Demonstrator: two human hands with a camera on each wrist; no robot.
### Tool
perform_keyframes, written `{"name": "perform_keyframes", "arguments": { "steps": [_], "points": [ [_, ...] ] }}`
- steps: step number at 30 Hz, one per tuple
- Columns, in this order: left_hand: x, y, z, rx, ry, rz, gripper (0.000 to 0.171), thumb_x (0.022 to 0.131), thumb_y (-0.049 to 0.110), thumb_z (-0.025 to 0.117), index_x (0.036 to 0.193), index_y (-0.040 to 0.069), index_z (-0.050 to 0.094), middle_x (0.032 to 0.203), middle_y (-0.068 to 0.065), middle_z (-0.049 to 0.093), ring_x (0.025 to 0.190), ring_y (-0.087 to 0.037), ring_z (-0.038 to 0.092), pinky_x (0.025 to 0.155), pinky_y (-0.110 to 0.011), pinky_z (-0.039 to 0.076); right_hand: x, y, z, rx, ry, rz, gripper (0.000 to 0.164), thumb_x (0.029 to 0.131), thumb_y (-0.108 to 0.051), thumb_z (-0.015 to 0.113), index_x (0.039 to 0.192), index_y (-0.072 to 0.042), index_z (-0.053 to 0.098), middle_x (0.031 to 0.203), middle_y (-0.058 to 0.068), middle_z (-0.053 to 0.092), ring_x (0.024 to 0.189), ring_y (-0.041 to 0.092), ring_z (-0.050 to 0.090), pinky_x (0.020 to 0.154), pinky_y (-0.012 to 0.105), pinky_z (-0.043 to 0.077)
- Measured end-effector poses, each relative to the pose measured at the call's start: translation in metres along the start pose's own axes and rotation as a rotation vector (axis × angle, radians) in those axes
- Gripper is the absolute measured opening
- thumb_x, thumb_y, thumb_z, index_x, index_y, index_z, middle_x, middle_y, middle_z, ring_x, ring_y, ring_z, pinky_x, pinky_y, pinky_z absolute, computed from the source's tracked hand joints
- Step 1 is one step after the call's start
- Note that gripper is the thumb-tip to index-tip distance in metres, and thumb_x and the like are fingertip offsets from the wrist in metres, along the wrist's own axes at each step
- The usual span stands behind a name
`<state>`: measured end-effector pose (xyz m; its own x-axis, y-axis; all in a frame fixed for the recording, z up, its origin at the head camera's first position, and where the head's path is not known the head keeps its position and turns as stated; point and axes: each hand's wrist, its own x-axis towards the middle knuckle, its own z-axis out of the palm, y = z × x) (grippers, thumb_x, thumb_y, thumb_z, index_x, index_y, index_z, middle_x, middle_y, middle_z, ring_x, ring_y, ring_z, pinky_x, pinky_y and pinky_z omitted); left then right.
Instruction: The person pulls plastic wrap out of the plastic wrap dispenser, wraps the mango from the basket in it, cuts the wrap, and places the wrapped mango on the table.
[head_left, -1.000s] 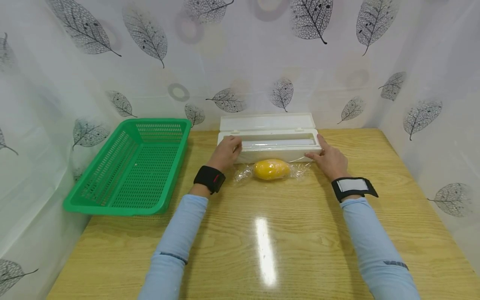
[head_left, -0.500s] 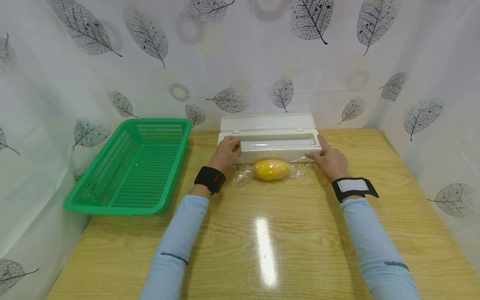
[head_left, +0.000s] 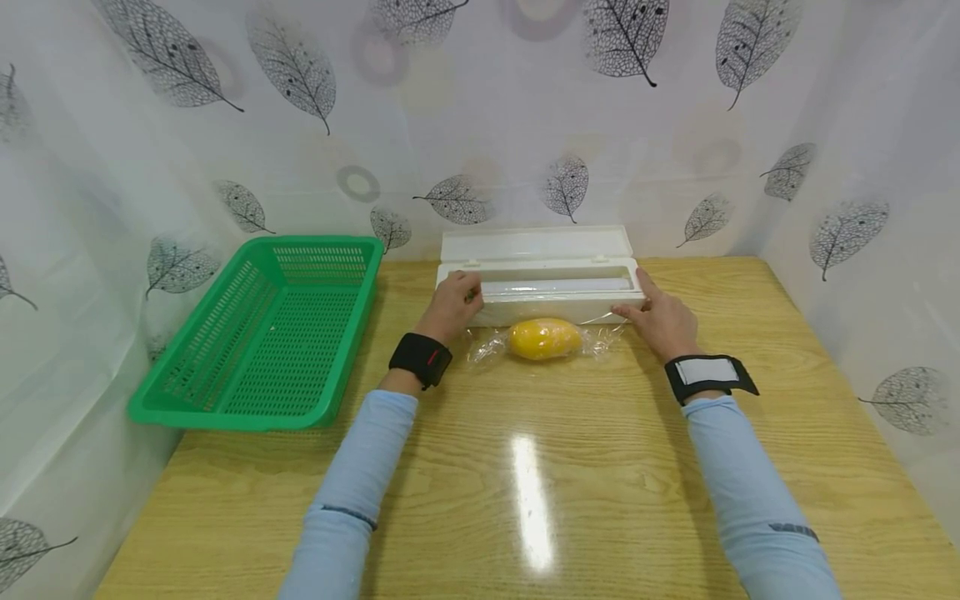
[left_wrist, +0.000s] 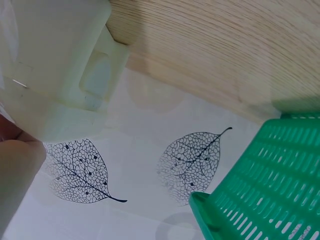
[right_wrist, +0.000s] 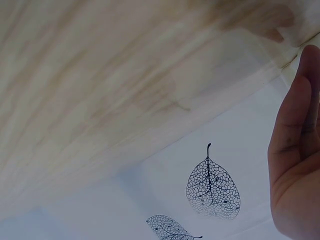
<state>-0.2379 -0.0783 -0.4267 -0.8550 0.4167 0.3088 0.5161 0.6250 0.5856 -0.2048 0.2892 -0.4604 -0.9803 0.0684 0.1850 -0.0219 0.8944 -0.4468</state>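
A long white cling film box (head_left: 562, 312) lies at the back of the table, its lid (head_left: 536, 244) raised and a white roll (head_left: 555, 286) inside. Against its front rests a yellow oval fruit, mango-like (head_left: 544, 339), in clear cling film (head_left: 600, 340) that spreads out on both sides. My left hand (head_left: 452, 307) is at the box's left end, fingers curled, seeming to pinch the film at the front edge; its fingertips are partly hidden. At the right end my right hand (head_left: 662, 321) grips the box, thumb in front and fingers along the side.
To the left stands a green plastic basket (head_left: 348, 358) with slotted walls. A leaf-patterned white curtain (head_left: 502, 117) hangs behind and on both sides of the wooden table (head_left: 600, 467).
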Motion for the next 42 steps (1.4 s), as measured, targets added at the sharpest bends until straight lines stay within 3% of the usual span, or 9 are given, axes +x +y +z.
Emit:
{"name": "perform_keyframes", "arguments": {
  "steps": [23,42],
  "points": [
    [0.0016,-0.0058,0.0033,0.015,0.013,-0.004,0.021,0.095,0.001,0.055,0.08,0.008,0.042,0.085,-0.009,0.044,0.08,-0.025,0.042,0.07,-0.035,0.037,-0.0009,-0.0002,-0.001,0.0,0.004,-0.009,0.088,0.087,-0.06,0.064,0.156,-0.017,0.03,0.062,0.014,0.056,0.052,0.026,0.046,0.046,0.035,0.034],
    [0.0008,-0.0051,0.004,0.01,0.032,-0.001,0.021,0.091,-0.002,0.058,0.08,0.007,0.044,0.086,-0.01,0.045,0.081,-0.025,0.044,0.07,-0.034,0.038,-0.0016,-0.0014,-0.0027,-0.002,-0.005,0.004,0.088,0.088,-0.059,0.064,0.157,-0.018,0.028,0.066,0.018,0.059,0.055,0.028,0.049,0.047,0.036,0.035]
  ]
}}
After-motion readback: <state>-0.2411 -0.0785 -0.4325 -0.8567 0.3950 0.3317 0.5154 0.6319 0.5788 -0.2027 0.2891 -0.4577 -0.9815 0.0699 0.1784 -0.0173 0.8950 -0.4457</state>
